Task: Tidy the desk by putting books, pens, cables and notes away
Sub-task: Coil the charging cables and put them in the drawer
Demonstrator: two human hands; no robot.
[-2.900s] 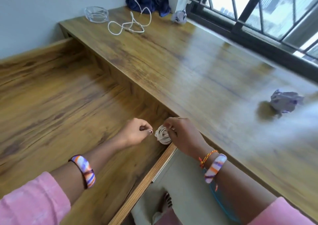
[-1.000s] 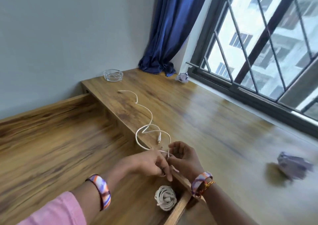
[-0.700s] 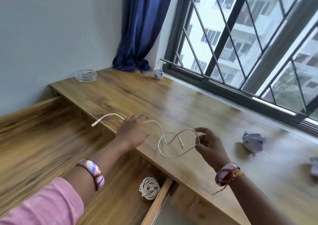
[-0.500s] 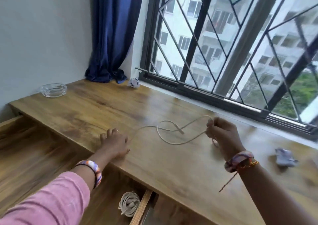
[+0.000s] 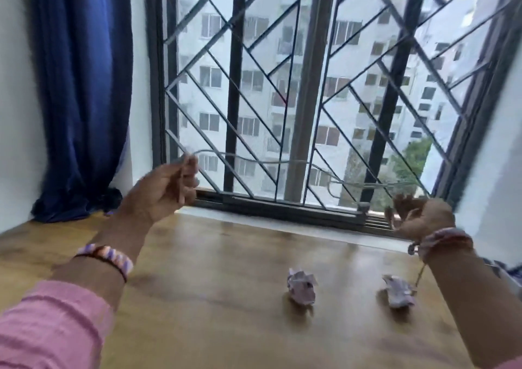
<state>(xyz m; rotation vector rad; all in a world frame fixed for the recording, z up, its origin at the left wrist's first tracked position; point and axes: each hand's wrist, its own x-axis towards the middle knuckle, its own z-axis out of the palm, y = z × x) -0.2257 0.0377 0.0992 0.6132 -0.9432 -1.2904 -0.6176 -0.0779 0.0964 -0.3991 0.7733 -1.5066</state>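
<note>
To coil the white cable [image 5: 282,162] neatly, wind even loops with light tension and no kinks. It hangs stretched in the air above the counter [image 5: 226,298]. The left hand [image 5: 163,188] has its grip curled shut, pinching one end; the right hand [image 5: 421,216] is half-curled around the other, though blurred.
</note>
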